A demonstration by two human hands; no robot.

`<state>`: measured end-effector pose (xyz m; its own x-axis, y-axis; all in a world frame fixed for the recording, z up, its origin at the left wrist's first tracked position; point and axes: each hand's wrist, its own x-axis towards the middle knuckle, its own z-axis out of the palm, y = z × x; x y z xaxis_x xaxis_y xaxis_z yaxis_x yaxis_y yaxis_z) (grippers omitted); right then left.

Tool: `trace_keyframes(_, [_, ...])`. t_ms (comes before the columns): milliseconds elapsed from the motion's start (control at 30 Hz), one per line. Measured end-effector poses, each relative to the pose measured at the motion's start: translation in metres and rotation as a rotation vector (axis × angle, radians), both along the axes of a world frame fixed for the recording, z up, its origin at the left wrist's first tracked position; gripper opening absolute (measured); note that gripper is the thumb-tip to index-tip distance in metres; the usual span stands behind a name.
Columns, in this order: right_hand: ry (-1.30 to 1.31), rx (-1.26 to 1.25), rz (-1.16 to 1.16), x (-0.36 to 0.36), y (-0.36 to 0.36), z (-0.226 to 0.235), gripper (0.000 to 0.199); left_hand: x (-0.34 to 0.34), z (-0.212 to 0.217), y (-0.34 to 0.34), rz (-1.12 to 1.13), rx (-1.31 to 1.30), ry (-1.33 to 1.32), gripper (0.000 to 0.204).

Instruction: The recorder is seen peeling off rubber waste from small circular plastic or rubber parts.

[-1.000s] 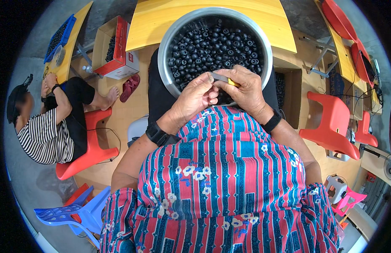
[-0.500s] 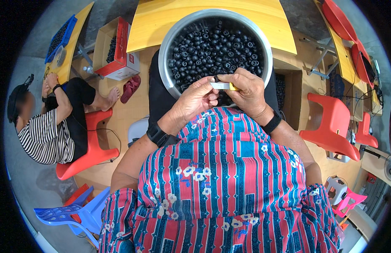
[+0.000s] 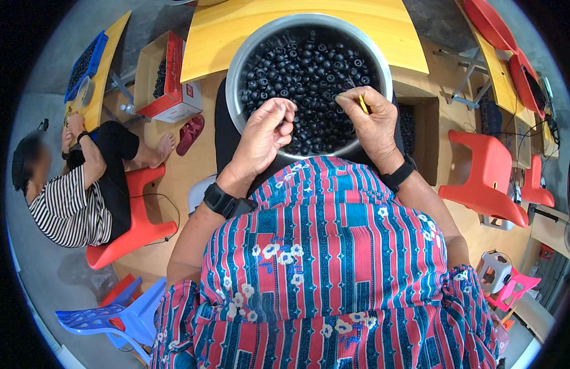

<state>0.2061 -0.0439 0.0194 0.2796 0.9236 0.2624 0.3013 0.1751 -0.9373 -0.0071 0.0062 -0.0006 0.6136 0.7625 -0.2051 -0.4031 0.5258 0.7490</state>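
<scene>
A round steel basin (image 3: 234, 80) rests at my lap against the table edge, filled with small round black parts (image 3: 309, 74), some showing a ring-like hole. Over its near left side, my left hand (image 3: 265, 132) is closed with fingers curled and thumb pressed in; whatever it may hold is hidden. My right hand (image 3: 374, 123), over the right side of the basin, grips a small knife with a yellow handle (image 3: 363, 104). Its blade can barely be made out against the dark parts. The two hands are apart.
A yellow table (image 3: 205, 43) lies beyond the basin. An open carton (image 3: 174, 74) of black parts stands at left, another carton (image 3: 426, 141) at right. Red stools (image 3: 481, 178) flank me. A seated person (image 3: 70, 209) works at a side table at left.
My hands were together at the basin's near edge, the knife blade between them. They have separated, left hand leftward, right hand rightward, and the knife has turned more upright.
</scene>
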Motion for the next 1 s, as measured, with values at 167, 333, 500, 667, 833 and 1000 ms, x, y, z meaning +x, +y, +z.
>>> trace_keyframes(167, [0.075, -0.039, -0.063, 0.006, 0.001, -0.002, 0.002, 0.011, 0.013, -0.002, -0.055, 0.527, 0.552, 0.011])
trace_keyframes(333, [0.088, -0.054, -0.047, 0.004, 0.000, -0.001, 0.003, 0.017, 0.016, 0.002, -0.204, 1.102, 0.923, 0.030])
trace_keyframes(500, [0.076, -0.049, -0.028, 0.003, 0.000, -0.001, 0.005, 0.023, 0.013, 0.006, -0.207, 1.293, 0.957, 0.027])
trace_keyframes(667, [0.025, -0.058, -0.026, 0.005, 0.000, -0.004, 0.008, 0.026, 0.011, 0.007, -0.211, 1.303, 1.007, 0.025])
trace_keyframes(833, [-0.042, -0.097, -0.035, 0.005, -0.001, -0.004, 0.010, 0.027, 0.013, 0.008, -0.217, 1.286, 1.049, 0.021])
trace_keyframes(1000, [0.021, -0.095, 0.106, 0.002, -0.002, -0.002, 0.012, 0.019, 0.006, 0.007, 0.013, 0.915, 0.706, 0.013])
